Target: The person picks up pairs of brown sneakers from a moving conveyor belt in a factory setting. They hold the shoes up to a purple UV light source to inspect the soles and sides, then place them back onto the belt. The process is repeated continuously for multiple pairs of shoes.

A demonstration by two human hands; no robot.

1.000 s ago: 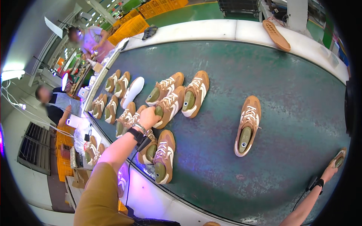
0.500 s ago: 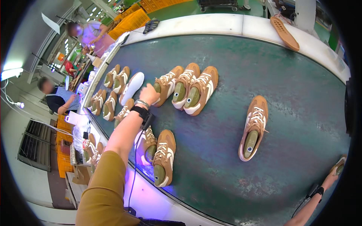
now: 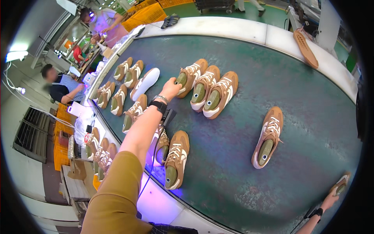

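- Left hand (image 3: pixel 170 88), 11 o'clock: fingers closed on heel of tan shoe (image 3: pixel 189 77).
- Right hand (image 3: pixel 330 200), 4 o'clock: fingers grip second shoe (image 3: pixel 341 185) on green belt (image 3: pixel 296 101).

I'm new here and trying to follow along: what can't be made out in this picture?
- Left hand: its fingers are behind the heel of a tan shoe, so the grip is hidden.
- Right hand: at the dark rim, it holds a shoe that is small and partly cut off.
- Shoes under the left forearm: partly covered.
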